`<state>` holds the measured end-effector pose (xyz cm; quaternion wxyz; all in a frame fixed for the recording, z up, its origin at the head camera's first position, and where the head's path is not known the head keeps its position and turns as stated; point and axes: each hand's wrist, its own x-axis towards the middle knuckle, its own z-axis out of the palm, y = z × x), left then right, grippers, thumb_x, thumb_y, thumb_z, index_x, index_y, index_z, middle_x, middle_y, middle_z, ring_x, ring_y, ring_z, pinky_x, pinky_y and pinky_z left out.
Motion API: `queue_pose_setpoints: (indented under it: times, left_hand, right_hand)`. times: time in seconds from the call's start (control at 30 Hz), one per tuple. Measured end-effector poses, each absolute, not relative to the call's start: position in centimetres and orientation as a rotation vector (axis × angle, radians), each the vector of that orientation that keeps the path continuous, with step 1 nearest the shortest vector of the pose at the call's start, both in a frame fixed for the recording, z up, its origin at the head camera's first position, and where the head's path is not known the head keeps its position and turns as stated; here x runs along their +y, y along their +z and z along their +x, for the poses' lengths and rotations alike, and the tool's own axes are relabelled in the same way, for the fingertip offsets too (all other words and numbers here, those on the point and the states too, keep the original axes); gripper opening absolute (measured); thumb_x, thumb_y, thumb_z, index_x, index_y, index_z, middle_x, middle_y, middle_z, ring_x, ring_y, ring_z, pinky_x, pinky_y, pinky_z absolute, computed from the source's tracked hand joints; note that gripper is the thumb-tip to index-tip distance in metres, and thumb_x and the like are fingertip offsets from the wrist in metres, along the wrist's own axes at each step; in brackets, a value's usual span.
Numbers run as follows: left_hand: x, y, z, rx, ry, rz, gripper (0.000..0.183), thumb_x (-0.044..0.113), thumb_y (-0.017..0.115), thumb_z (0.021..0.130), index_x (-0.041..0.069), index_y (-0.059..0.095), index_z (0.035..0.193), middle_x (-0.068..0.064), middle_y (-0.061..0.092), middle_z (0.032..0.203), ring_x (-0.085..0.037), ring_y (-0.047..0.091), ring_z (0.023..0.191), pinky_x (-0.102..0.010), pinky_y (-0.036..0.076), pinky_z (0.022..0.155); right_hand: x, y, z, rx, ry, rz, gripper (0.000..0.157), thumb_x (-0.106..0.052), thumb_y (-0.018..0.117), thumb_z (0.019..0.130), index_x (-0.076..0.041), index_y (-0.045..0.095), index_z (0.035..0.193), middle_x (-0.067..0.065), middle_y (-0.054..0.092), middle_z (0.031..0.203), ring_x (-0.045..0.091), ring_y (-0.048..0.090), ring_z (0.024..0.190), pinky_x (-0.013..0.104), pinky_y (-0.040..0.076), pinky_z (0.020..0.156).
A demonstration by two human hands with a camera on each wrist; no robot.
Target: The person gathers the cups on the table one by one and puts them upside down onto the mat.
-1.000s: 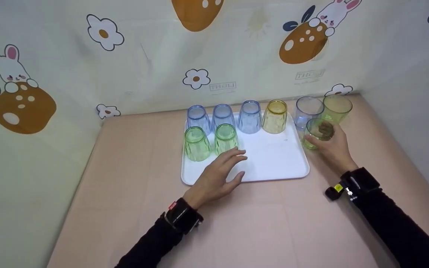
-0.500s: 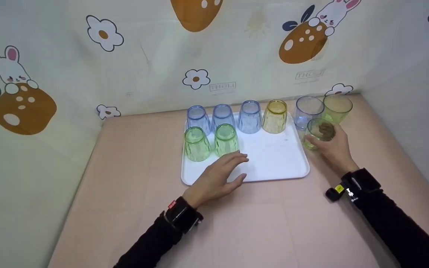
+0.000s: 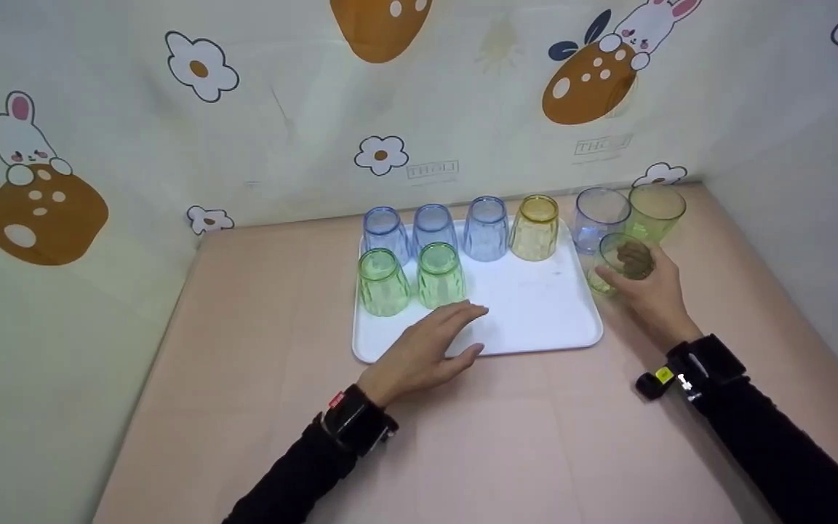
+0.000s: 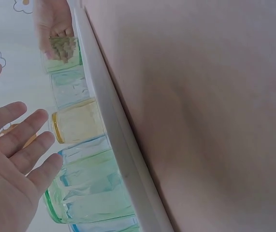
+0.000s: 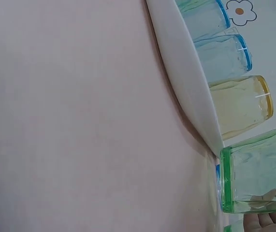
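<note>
Green glass [image 3: 610, 252]: head view, right of centre, beside white tray [image 3: 535, 320]; right hand [image 3: 650, 295] clamps it between thumb and fingers. Left hand [image 3: 423, 356] is over tray's front edge. Left wrist view: its fingers spread, left side. Right wrist view: held glass, lower right.

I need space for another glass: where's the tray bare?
Bare: front right of the white rectangular tray, between left hand and right rim, before the transparent yellow tumbler. Crowded: left and back, with transparent green tumblers and blue ones.
</note>
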<state>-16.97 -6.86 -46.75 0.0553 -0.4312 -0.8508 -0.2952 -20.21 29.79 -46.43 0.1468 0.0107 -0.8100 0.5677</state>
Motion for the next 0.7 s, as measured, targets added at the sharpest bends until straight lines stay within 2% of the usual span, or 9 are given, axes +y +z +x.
queue_pose_setpoints:
  times: [0.23,0.5,0.7]
  left_hand:
    - [-6.9,-46.7,-16.8,-2.632,-0.896,-1.307,0.046,0.036,0.056,0.104,0.009,0.056,0.142,-0.004,0.057,0.140,-0.017,0.045,0.137,-0.030,0.033,0.114]
    - [-6.8,-46.7,-16.8,-2.653,-0.879,-1.302,0.047,0.036,0.056,0.104,0.009,0.055,0.142,-0.005,0.057,0.140,-0.018,0.045,0.137,-0.032,0.034,0.114]
    - [-6.8,-46.7,-16.8,-2.666,-0.909,-1.286,0.048,0.038,0.055,0.105,0.009,0.055,0.143,-0.004,0.057,0.141,-0.017,0.045,0.137,-0.033,0.034,0.113]
  right_hand:
    - [30.8,-48.6,-21.4,-2.308,1.623,-0.031,0.062,-0.015,0.083,0.088,0.007,0.051,0.137,0.024,0.057,0.127,0.031,0.054,0.115,0.030,0.046,0.099]
    - [30.3,-48.5,-21.1,-2.265,1.635,-0.034,0.064,-0.019,0.084,0.087,0.005,0.052,0.137,0.022,0.059,0.127,0.032,0.053,0.115,0.026,0.045,0.094]
    - [29.4,-47.8,-20.9,-2.223,1.714,-0.022,0.062,-0.020,0.082,0.089,0.004,0.052,0.138,0.021,0.058,0.129,0.030,0.055,0.117,0.027,0.046,0.098]
